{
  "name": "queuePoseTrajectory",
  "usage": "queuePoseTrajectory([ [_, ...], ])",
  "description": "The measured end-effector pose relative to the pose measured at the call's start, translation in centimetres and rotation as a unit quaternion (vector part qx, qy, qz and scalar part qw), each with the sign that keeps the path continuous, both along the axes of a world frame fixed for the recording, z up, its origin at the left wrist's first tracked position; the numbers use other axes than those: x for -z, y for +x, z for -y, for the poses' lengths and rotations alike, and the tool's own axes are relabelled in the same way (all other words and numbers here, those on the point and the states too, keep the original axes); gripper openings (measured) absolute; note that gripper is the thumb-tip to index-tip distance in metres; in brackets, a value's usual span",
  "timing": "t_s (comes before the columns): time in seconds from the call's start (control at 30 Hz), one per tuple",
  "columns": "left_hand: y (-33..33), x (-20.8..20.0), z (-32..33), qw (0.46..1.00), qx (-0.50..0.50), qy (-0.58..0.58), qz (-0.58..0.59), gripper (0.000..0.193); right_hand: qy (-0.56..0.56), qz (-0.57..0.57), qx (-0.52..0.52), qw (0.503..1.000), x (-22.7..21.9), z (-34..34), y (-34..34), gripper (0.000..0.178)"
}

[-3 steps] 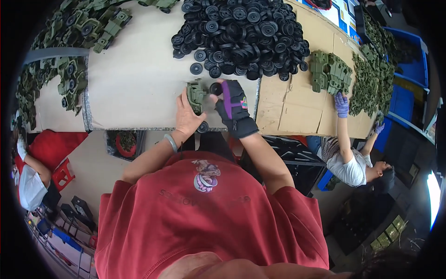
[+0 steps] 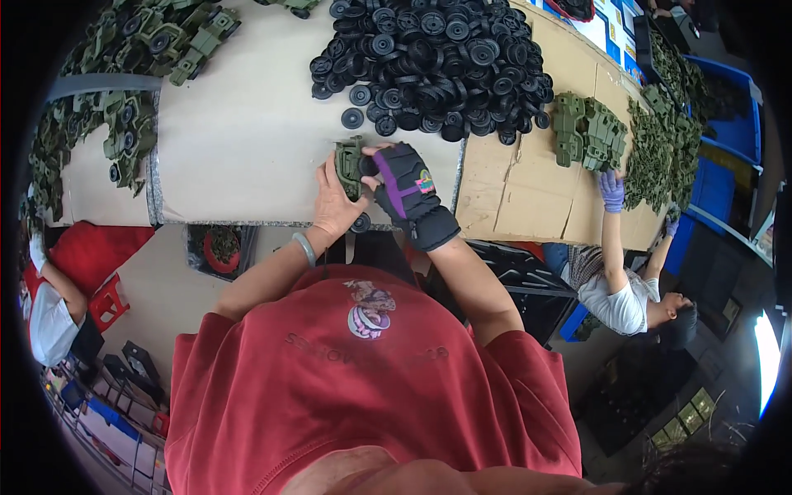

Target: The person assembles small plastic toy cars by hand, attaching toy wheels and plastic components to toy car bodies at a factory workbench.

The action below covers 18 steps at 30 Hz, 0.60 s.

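Bare-skinned, my left hand (image 2: 332, 205) is closed round a green plastic toy vehicle (image 2: 348, 160) at the table's near edge. My right hand (image 2: 407, 183), in a black and purple fingerless glove, pinches a small black wheel (image 2: 368, 167) against the vehicle's right side. The fingers partly cover that wheel, so I cannot tell whether it sits on the axle. A second wheel (image 2: 360, 223) shows just below my left thumb, at the near end of the vehicle. Beyond my hands lies a large heap of black wheels (image 2: 437, 70).
Green toy vehicles (image 2: 153, 41) are piled at the far left. On the right, cardboard (image 2: 503, 181) covers the table, with vehicle bodies (image 2: 587, 132) and many small green parts (image 2: 648, 157). A co-worker's purple-gloved hand (image 2: 610, 191) touches those bodies. Another person (image 2: 56, 318) sits at left.
My right hand has moved left, bringing the wheel from a small gap away up against the vehicle. My left hand keeps its hold.
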<state>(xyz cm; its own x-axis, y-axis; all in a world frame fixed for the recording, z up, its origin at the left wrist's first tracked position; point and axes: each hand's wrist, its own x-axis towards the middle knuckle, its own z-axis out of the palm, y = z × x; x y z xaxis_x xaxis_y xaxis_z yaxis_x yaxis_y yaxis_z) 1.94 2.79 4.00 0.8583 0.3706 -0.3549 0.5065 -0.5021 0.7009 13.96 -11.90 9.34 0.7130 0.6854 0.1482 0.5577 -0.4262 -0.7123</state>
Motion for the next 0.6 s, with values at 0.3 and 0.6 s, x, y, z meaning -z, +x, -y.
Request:
queuePoseTrajectory([
  [0.3, 0.2, -0.8, -0.4, 1.000, 0.008, -0.026, -0.015, 0.112, -0.066, -0.040, -0.062, 0.995, 0.3, -1.2, 0.8, 0.052],
  [0.6, -0.1, -1.9, -1.4, 0.998, 0.025, 0.024, -0.053, 0.116, -0.016, -0.053, -0.062, 0.997, -1.7, -1.2, 2.2, 0.055],
])
